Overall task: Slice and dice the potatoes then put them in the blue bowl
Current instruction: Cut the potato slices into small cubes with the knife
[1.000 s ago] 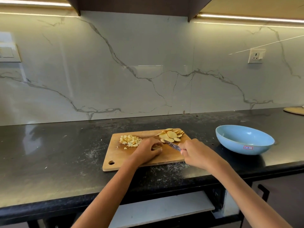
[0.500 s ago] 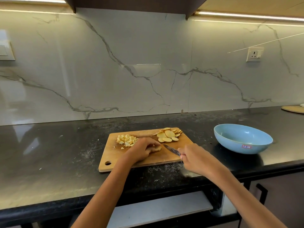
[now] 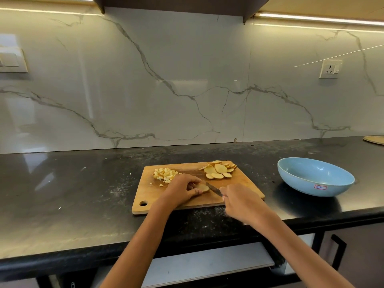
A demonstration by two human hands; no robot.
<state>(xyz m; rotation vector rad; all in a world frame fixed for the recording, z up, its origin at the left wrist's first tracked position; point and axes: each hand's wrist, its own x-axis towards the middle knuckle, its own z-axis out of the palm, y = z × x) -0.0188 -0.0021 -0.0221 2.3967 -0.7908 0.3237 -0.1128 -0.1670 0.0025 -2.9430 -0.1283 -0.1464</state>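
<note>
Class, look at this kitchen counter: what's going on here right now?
A person is cutting potato on a wooden cutting board. The left hand holds a pale potato slice while the right hand grips a small dark-bladed knife against it. Diced cubes and round slices sit on the board. The light blue bowl has nothing in it.

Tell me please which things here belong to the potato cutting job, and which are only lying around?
Belong to the job:
cutting board
potato slices
diced potato
potato piece under the left hand
knife in the right hand
blue bowl

Only lying around:
wooden disc
wall socket
</note>
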